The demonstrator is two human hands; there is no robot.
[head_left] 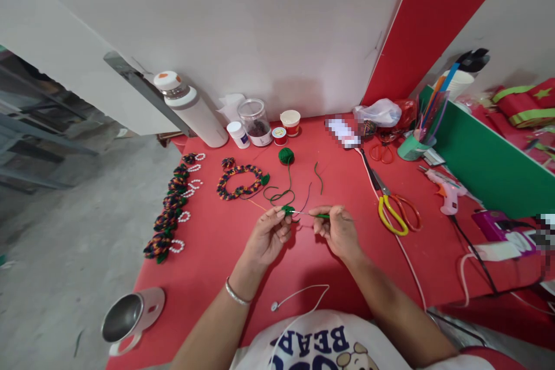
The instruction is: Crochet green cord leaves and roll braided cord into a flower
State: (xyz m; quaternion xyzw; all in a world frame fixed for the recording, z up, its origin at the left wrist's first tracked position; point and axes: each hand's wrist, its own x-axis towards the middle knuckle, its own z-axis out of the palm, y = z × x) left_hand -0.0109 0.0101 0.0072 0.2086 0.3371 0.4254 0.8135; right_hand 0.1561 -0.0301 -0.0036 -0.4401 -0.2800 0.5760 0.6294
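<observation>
My left hand (269, 234) pinches a small green crocheted piece (288, 210) above the red table (217, 254). My right hand (336, 228) grips a crochet hook with a green handle (321, 216), its metal tip pointing left into the green piece. Green yarn (284, 192) runs from the piece up to a small green yarn ball (286, 155). Both hands are closed and about a hand's width apart.
A multicoloured crocheted ring (240, 182) lies left of the yarn. A row of crocheted flowers with pearl loops (170, 208) lines the left edge. Yellow scissors (392, 211), a pink glue gun (446, 192), a white flask (191, 107), jars (256, 121) and a steel mug (128, 317) stand around.
</observation>
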